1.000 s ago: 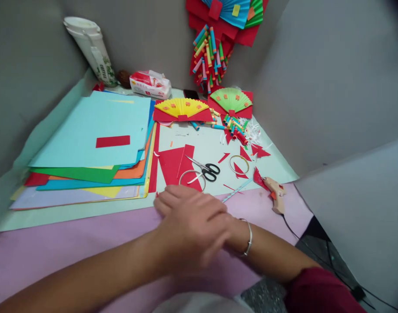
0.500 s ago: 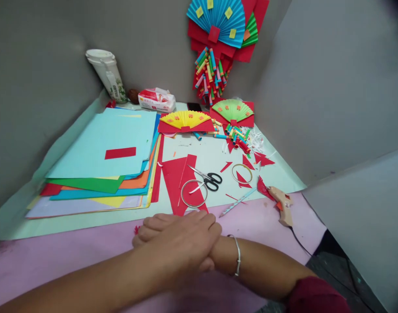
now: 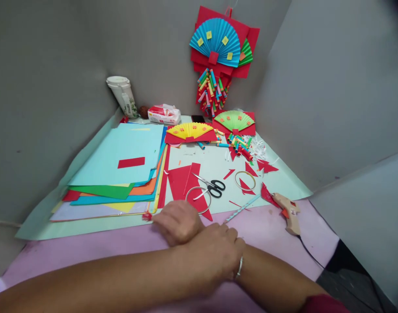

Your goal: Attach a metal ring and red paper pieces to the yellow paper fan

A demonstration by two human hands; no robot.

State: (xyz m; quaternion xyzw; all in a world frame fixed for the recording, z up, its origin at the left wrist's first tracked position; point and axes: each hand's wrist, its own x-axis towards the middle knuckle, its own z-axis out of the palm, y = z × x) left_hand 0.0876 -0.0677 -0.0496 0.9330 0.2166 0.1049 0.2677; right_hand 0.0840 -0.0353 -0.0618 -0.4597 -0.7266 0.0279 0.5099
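My left hand (image 3: 217,250) lies across my right forearm, its fingers wrapped over the wrist just above a thin silver bangle (image 3: 240,267). My right hand (image 3: 177,221) is bent to the left over the front edge of the pale green sheet, its fingers curled together. A small crumpled red piece (image 3: 147,216) shows at its fingertips; whether it is held is unclear. Just beyond the hands are black-handled scissors (image 3: 215,188), cut red paper (image 3: 179,180) and a silver ring (image 3: 198,200). Right of them lies a light blue pencil (image 3: 241,209).
A stack of coloured paper (image 3: 117,148) fills the left. A glue gun (image 3: 290,213) with a cord lies at the right. Yellow (image 3: 190,131) and green (image 3: 234,121) paper fans lie behind. A fan hanging (image 3: 218,43) is on the wall. A tumbler (image 3: 123,98) stands at the back left.
My left hand has slid from the back of my right hand to its wrist, uncovering the right hand. The view has tilted up, so the things on the table sit lower and further right.
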